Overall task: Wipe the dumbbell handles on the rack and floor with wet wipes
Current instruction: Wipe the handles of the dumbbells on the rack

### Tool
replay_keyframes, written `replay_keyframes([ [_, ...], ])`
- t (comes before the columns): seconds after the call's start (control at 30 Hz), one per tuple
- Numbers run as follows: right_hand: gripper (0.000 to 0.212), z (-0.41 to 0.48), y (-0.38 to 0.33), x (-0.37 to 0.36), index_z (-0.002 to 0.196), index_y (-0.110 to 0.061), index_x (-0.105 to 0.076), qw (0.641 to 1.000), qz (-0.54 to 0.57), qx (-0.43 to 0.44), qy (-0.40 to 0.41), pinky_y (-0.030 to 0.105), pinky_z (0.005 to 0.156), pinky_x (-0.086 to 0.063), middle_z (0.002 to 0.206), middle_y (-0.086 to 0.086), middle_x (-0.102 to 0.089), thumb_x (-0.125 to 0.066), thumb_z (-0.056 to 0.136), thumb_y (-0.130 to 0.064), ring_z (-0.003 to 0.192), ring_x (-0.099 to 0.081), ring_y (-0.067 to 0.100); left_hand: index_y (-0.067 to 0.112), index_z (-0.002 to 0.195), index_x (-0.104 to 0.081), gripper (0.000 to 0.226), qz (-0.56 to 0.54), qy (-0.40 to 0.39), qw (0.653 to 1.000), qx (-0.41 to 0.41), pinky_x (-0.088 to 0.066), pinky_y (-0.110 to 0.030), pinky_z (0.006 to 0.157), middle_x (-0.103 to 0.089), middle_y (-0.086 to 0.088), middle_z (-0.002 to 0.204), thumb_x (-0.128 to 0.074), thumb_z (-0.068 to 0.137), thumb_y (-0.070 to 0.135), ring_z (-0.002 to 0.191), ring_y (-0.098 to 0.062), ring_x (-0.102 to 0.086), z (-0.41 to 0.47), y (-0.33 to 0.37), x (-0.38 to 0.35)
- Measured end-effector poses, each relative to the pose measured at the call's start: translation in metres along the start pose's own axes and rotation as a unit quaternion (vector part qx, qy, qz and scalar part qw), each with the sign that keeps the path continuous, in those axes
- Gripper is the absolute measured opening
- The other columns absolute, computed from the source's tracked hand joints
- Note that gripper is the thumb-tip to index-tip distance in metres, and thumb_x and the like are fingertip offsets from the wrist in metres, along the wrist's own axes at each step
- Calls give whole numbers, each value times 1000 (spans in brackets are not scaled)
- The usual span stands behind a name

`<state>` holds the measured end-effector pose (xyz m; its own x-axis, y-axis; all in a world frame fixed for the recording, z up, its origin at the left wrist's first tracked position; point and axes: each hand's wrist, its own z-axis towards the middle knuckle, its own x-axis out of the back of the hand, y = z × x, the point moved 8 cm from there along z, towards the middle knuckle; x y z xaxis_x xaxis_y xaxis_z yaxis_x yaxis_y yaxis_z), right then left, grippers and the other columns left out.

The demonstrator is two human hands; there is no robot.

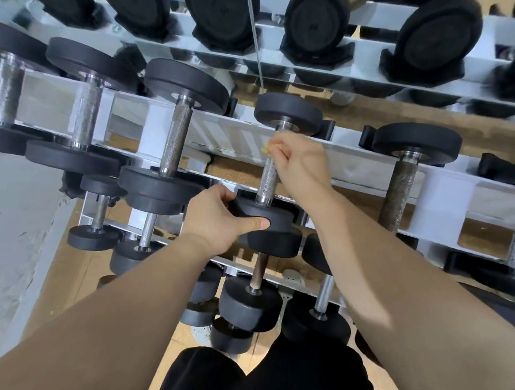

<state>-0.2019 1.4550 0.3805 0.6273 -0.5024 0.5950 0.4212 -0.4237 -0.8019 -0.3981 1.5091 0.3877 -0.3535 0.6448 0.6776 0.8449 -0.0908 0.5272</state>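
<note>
Black dumbbell heads (278,221), silver cross-hatched handles (268,177), white rack (152,120), tan floor (67,274)

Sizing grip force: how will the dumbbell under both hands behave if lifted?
The dumbbell is probably heavy for its size: thick heads, metal handle. Its round heads would likely roll on flat floor. The knurled handle should resist slipping, unless the wet wipe dampens it.

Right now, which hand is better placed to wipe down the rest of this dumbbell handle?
Right. The right hand holds the wipe against the top of the handle; the left hand is busy gripping the near weight head.
</note>
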Motion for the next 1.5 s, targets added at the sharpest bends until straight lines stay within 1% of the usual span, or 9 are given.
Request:
replay_keyframes([
  [0.2,12,-21,-6,-12,101,-18,-76,972,-107,139,-154,10,71,-33,86,-12,-62,-65,96,-20,78,-53,3,18,120,-62,83,10,10,1000,-12,-48,-27,89,-64,3,112,-94,53,54,103,-16,-60,-5,1,-4],
  [0.3,7,-20,-19,-13,92,-13,-76,950,-150,218,-169,17,73,-41,84,-2,-71,-70,92,-14,75,-58,9,15,120,-64,83,19,31,999,-24,-49,-29,90,-65,1,115,-93,54,56,107,-18,-62,-11,7,-6],
  [0.4,15,11,-20,-2,92,-15,-74,958,-217,146,-121,35,78,-53,91,5,-71,-60,95,-19,86,-66,26,17,116,-62,77,56,34,997,-41,-46,-29,85,-56,2,113,-90,58,59,105,-19,-59,-17,19,-13],
  [0.53,17,16,-18,12,96,-18,-72,967,-236,87,-39,31,79,-46,97,3,-71,-57,97,-25,91,-63,25,22,106,-59,60,30,34,997,-59,-43,-27,82,-50,7,107,-84,67,59,96,-15,-54,-16,18,-14],
  [0.67,15,-18,-23,-12,97,-15,-76,944,-255,158,-136,41,82,-53,97,5,-74,-61,93,-19,93,-66,28,24,96,-62,34,-75,28,994,-71,-37,-19,82,-56,3,107,-84,73,38,97,-14,-57,-12,-1,-14],
  [0.83,16,-17,-38,-18,99,-15,-77,909,-311,200,-193,44,76,-55,95,7,-76,-64,93,-21,89,-68,33,16,107,-72,43,-116,53,983,-130,-38,-16,83,-52,4,97,-88,72,35,93,-12,-55,-13,-9,-15],
  [1.07,15,8,-26,7,104,-25,-78,971,-233,21,-49,24,82,-52,92,-9,-75,-69,93,-31,81,-64,5,23,105,-70,44,-126,35,982,-135,-35,-16,78,-60,5,103,-87,71,44,91,-9,-56,-8,-14,-11],
  [1.3,12,-24,-33,-21,97,-19,-78,936,-281,81,-196,33,77,-53,87,-1,-74,-68,94,-24,81,-66,17,25,108,-70,44,-132,14,984,-116,-46,-28,84,-58,4,105,-86,72,45,96,-15,-59,-6,-15,-12],
  [1.5,15,18,-39,7,88,-17,-75,951,-304,22,-43,31,74,-51,84,4,-73,-62,94,-24,79,-66,25,23,115,-68,46,-124,-4,987,-105,-50,-35,90,-57,2,112,-84,77,44,100,-17,-58,-10,-12,-9],
])
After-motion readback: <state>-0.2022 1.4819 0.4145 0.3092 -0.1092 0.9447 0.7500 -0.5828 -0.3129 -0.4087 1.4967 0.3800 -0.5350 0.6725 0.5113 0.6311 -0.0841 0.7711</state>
